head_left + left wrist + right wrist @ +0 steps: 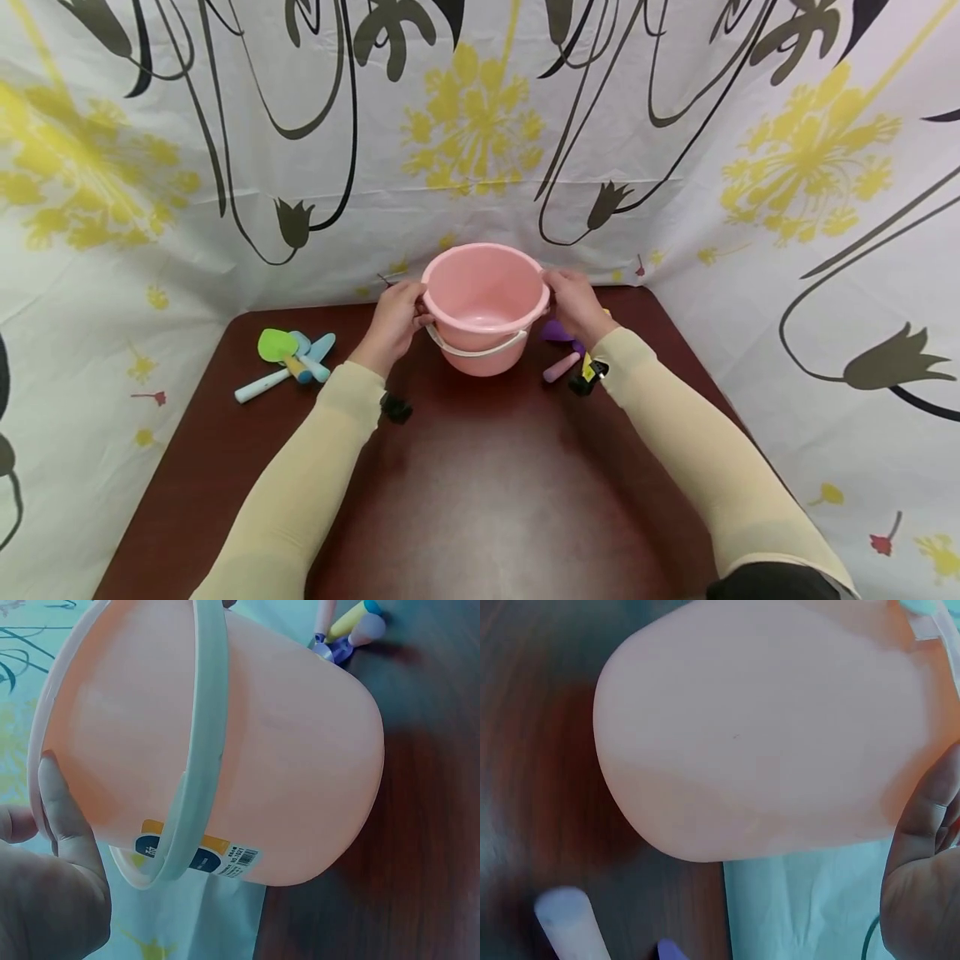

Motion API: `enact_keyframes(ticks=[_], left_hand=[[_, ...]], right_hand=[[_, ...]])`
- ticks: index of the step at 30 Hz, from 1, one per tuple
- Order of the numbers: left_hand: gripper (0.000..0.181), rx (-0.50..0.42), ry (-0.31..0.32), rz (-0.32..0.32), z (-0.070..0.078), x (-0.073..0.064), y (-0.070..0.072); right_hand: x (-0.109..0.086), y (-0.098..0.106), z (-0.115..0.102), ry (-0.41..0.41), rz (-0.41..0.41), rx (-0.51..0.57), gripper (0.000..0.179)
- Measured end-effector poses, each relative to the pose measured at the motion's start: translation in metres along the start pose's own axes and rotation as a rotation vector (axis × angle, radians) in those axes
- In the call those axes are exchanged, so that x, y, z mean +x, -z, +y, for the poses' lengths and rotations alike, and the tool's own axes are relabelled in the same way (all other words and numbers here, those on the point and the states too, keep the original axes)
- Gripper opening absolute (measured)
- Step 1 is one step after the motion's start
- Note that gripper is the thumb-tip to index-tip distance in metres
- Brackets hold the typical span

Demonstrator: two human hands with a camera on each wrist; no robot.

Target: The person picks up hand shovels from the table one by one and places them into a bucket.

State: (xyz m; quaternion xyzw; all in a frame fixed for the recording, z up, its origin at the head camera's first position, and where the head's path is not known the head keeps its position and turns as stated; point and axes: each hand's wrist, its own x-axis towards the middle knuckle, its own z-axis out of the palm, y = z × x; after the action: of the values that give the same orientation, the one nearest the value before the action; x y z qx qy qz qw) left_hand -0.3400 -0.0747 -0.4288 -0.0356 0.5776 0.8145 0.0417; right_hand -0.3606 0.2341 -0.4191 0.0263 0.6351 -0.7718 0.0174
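A pink plastic bucket point(483, 337) with a white carrying handle point(480, 352) is at the far middle of the table, its mouth facing up and tilted toward me. My left hand point(395, 323) grips the rim on the left side, thumb and fingers on either side of it. On the opposite side my right hand point(576, 307) holds the rim in the same way. In the left wrist view a label point(225, 859) shows on the bucket wall point(300, 742). Whether the base touches the table cannot be told.
Several small shovels point(277, 345) with green or blue heads lie in a pile at the left. Purple and yellow tools, one with a pink handle point(561, 367), lie under my right wrist. A patterned cloth point(480, 208) hangs behind the dark red table point(487, 500).
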Motion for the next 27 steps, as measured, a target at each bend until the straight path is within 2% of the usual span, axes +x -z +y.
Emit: enact_keyframes(ticks=[6, 12, 20, 27], left_hand=[[0.036, 0.045, -0.031, -0.009, 0.004, -0.021, 0.02], [0.034, 0.06, -0.04, 0.003, 0.006, -0.037, 0.034], [0.034, 0.06, -0.024, 0.055, 0.0, -0.052, 0.053], [0.031, 0.029, -0.034, 0.065, -0.002, -0.058, 0.062]], right_hand=[[-0.015, -0.016, 0.005, -0.001, -0.033, 0.006, 0.02], [-0.027, -0.029, 0.009, -0.025, -0.044, 0.005, 0.027], [-0.037, -0.044, 0.018, -0.018, -0.091, -0.004, 0.026], [-0.044, -0.051, 0.024, -0.046, -0.088, 0.008, 0.026]])
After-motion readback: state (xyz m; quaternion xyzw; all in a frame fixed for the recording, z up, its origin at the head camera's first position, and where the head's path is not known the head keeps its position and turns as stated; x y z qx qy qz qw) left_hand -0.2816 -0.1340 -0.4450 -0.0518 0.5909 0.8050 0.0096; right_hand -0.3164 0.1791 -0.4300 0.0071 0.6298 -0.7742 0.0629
